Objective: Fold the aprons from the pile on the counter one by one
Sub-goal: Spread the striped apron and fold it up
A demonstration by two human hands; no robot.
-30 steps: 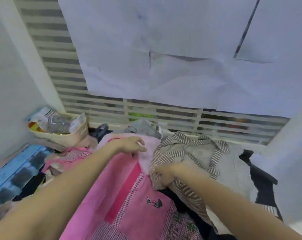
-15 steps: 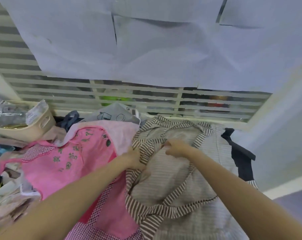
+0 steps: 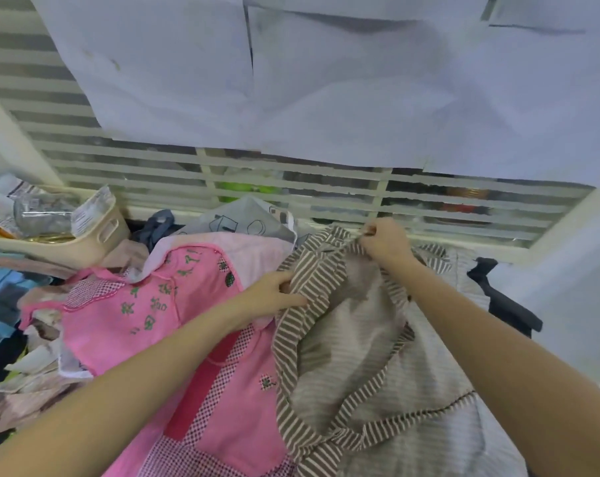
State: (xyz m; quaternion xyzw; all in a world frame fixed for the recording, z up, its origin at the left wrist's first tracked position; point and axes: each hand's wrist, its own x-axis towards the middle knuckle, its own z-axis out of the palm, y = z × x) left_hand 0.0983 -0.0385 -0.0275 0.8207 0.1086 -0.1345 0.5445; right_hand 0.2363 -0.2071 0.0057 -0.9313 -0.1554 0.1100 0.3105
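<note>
Nearest the camera, low and right of centre in the frame, the striped apron lies in a loose heap, its brown-and-white trim looping across the grey body. Its left edge overlaps the pink apron spread beside it at lower centre. The left hand pinches the striped border near the middle of the frame, fingers curled round the cloth. Further up, the right hand grips a gathered strap or top edge, closed tight on it.

The risk I see is tangling: the long trim loops could snag as the apron is pulled out flat, so the fold comes out lopsided. Because the two aprons overlap, a firm tug may also drag the pink one along and stir up the pile. And with the rest of the garment slack below the hands, a corner could slip off the near edge, though I cannot see where that edge lies.

The tabletop itself is almost wholly buried under cloth; a dark garment trails at the right. At the upper left a cream basket holds packets and wrappers. Behind runs a slatted window grille, with large pale paper sheets taped over its upper part, and a plain wall closes the right side.
</note>
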